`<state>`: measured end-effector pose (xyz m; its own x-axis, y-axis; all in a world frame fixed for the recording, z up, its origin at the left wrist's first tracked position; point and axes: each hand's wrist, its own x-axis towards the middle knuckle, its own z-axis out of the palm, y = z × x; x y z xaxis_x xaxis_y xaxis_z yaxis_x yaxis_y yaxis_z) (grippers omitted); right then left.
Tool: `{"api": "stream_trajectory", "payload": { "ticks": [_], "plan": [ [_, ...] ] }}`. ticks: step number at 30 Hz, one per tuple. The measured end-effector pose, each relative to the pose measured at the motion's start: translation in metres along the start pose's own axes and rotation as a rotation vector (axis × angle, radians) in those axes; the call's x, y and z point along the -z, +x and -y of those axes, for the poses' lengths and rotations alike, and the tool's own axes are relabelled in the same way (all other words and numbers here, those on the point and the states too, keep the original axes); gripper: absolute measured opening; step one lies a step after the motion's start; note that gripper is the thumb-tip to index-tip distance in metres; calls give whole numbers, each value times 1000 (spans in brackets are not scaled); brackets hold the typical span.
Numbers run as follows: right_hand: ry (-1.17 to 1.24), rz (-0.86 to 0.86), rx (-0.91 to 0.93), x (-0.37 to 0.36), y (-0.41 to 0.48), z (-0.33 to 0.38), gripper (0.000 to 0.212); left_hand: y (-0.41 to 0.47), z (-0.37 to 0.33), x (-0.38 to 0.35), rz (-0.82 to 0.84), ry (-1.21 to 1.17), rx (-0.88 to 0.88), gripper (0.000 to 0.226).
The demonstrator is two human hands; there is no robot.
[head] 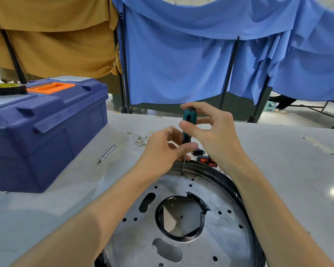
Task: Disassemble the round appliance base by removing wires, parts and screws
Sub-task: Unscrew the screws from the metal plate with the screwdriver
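Base (226, 239) rim: screwdriver (187, 132) upright, R fingers (200, 108) pinch handle, L fingers (185, 147) pinch lower handle.

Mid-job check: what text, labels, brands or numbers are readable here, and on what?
No text in this view can be read.
Round appliance base: small embossed mark, too blurred to read.
Red switches: any markings are too small to read.
Toolbox and screwdriver: no print visible.
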<state>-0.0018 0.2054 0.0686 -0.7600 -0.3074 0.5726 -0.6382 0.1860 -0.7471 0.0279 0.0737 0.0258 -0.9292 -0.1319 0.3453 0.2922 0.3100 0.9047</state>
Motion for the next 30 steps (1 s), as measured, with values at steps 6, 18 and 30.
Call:
{"api": "stream_trajectory", "payload": {
  "ticks": [6, 18, 30],
  "plan": [
    [-34, -44, -22, 5, 4, -2, 48, 2, 0, 7, -6, 568, 15, 31],
    [-61, -54, 2, 3, 2, -1, 32, 2, 0, 5, 198, 915, 46, 28],
    [-76, -24, 3, 7, 3, -3, 40, 2, 7, 6, 215, 770, 130, 24]
  ]
}}
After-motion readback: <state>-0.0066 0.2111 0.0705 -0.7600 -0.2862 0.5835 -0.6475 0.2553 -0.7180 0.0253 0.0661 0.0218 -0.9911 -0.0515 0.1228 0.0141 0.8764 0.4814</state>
